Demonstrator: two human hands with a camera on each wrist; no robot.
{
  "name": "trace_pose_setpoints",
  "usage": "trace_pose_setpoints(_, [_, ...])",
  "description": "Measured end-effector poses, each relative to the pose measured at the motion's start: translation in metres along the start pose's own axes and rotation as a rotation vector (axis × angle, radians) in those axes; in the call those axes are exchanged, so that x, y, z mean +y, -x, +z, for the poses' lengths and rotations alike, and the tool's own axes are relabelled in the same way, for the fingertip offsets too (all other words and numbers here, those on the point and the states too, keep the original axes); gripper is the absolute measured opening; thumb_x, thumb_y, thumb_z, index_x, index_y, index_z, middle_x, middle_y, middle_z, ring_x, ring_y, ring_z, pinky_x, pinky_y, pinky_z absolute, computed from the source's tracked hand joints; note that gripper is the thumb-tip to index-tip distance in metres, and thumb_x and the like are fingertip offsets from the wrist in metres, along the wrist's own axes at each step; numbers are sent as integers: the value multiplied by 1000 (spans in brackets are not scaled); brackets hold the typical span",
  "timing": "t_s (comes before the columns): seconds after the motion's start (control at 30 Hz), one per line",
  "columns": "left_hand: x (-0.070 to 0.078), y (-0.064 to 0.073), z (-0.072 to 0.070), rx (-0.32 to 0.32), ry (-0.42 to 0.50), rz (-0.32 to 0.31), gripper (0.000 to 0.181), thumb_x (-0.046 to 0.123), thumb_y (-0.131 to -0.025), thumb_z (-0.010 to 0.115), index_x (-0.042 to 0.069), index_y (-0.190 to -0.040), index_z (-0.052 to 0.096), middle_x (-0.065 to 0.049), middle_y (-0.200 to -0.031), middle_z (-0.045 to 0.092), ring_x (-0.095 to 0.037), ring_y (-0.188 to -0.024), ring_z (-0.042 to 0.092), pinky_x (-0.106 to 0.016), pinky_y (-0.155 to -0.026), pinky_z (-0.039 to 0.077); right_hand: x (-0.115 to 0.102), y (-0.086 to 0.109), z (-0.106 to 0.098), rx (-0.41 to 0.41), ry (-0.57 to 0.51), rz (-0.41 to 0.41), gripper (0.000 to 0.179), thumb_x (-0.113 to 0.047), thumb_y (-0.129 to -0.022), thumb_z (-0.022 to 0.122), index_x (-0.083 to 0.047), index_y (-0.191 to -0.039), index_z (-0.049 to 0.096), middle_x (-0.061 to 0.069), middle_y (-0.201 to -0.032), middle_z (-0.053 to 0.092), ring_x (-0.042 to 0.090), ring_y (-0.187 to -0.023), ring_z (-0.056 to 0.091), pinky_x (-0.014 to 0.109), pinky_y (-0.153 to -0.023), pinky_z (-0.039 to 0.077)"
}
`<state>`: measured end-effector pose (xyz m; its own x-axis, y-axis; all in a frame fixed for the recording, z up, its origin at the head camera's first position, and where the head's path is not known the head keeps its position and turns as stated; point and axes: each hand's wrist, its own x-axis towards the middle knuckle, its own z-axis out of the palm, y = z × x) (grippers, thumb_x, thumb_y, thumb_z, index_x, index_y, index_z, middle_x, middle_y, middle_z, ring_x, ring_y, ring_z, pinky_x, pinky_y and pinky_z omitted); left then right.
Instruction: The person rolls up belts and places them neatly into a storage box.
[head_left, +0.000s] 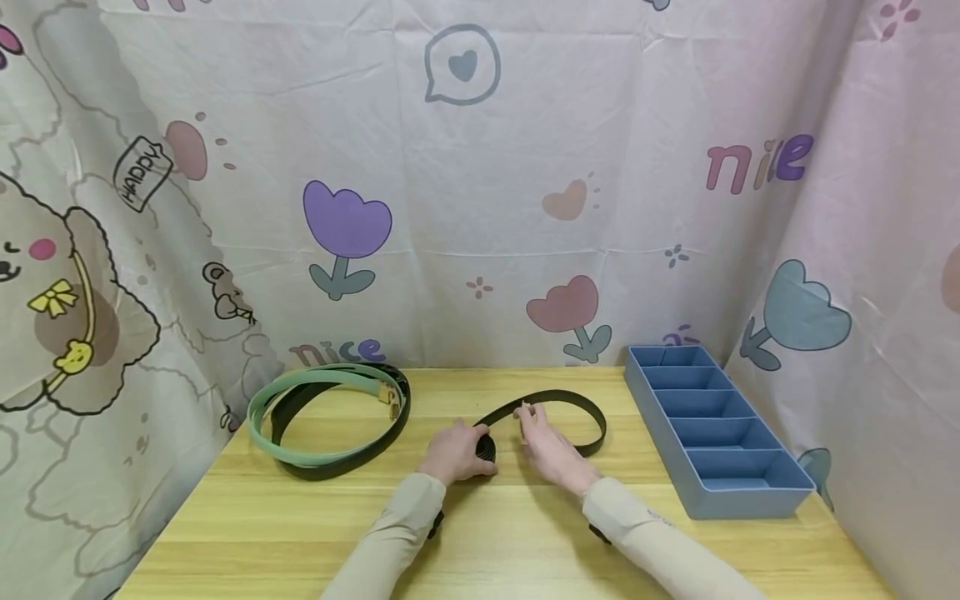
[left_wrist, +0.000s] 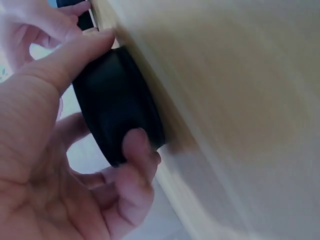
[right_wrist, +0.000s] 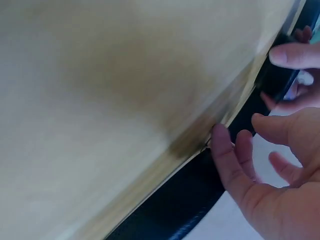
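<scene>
A black belt (head_left: pixel 570 395) stands on its edge on the wooden table, partly wound into a tight coil (head_left: pixel 486 447). My left hand (head_left: pixel 454 454) grips this coil, its thumb on the near side and its fingers wrapping round the other. In the left wrist view the coil (left_wrist: pixel 117 107) sits between thumb and curled fingers. To the right, my right hand (head_left: pixel 555 454) has its fingertips at the unwound strap, fingers loosely bent. The right wrist view shows those fingers (right_wrist: pixel 230 160) overlapping the strap (right_wrist: pixel 175 210), with the thumb apart from them. Beyond, the strap bends into a wide loop.
Looped together at the table's left lie a light green belt (head_left: pixel 258 417) with a gold-coloured buckle (head_left: pixel 387 396) and a dark belt (head_left: pixel 330 471). On the right stands a blue divided box (head_left: pixel 678 467) with several compartments. A printed cloth (head_left: pixel 465 208) hangs behind the table (head_left: pixel 517 542).
</scene>
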<state>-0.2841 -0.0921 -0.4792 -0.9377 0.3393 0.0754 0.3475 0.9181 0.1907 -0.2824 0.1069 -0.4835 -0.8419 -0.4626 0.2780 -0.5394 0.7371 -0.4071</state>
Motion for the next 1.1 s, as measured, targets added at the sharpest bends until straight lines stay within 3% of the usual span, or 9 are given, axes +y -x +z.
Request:
trace_pose_setpoints(0.1, [-4, 2, -1, 0, -24, -49, 71, 56, -69, 80, 18, -126, 64, -16, -108, 65, -31, -90, 64, -47, -70, 53, 3, 1, -5, -2, 34, 47, 63, 3, -87, 67, 0, -142, 37, 20, -122, 49, 15, -71, 56, 23, -56, 48])
trace_pose_setpoints(0.17, [-6, 4, -2, -6, -46, -78, 72, 58, -68, 80, 19, -126, 63, -16, -108, 66, -32, -90, 64, -48, -68, 53, 6, 2, -8, -5, 53, 69, 60, -1, -87, 69, 1, -140, 41, 19, -113, 55, 17, -74, 57, 27, -59, 50])
trace_pose_setpoints(0.33, [-6, 12, -9, -27, -115, -120, 72, 61, -69, 77, 21, -127, 63, -16, -104, 68, -32, -88, 65, -46, -65, 52, 17, 4, -15, 7, 87, 129, 28, -18, -88, 72, -1, -108, 63, 9, -89, 58, 17, -70, 53, 33, -61, 48])
trace_pose_setpoints(0.47, [-3, 19, -13, -39, -181, -133, 67, 64, -70, 74, 24, -123, 64, -12, -94, 70, -26, -77, 65, -41, -57, 50, 32, 6, -22, -13, 104, 177, 21, -26, -88, 73, -9, -82, 61, 3, -79, 52, 15, -68, 46, 32, -61, 42])
trace_pose_setpoints(0.53, [-1, 21, -13, -39, -197, -130, 65, 64, -70, 73, 24, -119, 64, -11, -89, 70, -24, -72, 64, -40, -55, 48, 40, 8, -26, -24, 100, 192, 22, -25, -88, 73, -10, -79, 60, 3, -79, 51, 15, -69, 46, 33, -64, 41])
trace_pose_setpoints(0.67, [3, 26, -11, -34, -198, -119, 61, 64, -68, 72, 23, -113, 65, -9, -89, 70, -23, -74, 63, -41, -58, 48, 53, 11, -35, -31, 126, 221, 18, -24, -87, 73, -9, -84, 63, 4, -83, 55, 17, -73, 49, 36, -66, 44])
trace_pose_setpoints(0.83, [9, 29, -8, -1, -198, -121, 58, 65, -67, 71, 23, -108, 66, -7, -87, 70, -24, -73, 63, -41, -56, 47, 59, 14, -39, 1, 252, 218, 15, -16, -89, 70, -11, -102, 67, 10, -104, 56, 24, -75, 59, 42, -60, 49])
trace_pose_setpoints(0.97, [17, 30, -7, 22, -201, -151, 59, 67, -68, 68, 23, -106, 68, -6, -80, 67, -22, -67, 61, -39, -51, 44, 52, 13, -36, 60, 314, 115, 30, -2, -87, 66, -10, -116, 64, 19, -120, 53, 26, -69, 63, 40, -53, 50])
trace_pose_setpoints(1.1, [24, 30, -8, 29, -190, -189, 63, 71, -69, 68, 21, -108, 71, -5, -78, 67, -21, -64, 61, -36, -49, 44, 35, 11, -33, 68, 283, 5, 33, -4, -88, 66, -12, -120, 63, 16, -124, 53, 19, -68, 59, 32, -50, 45])
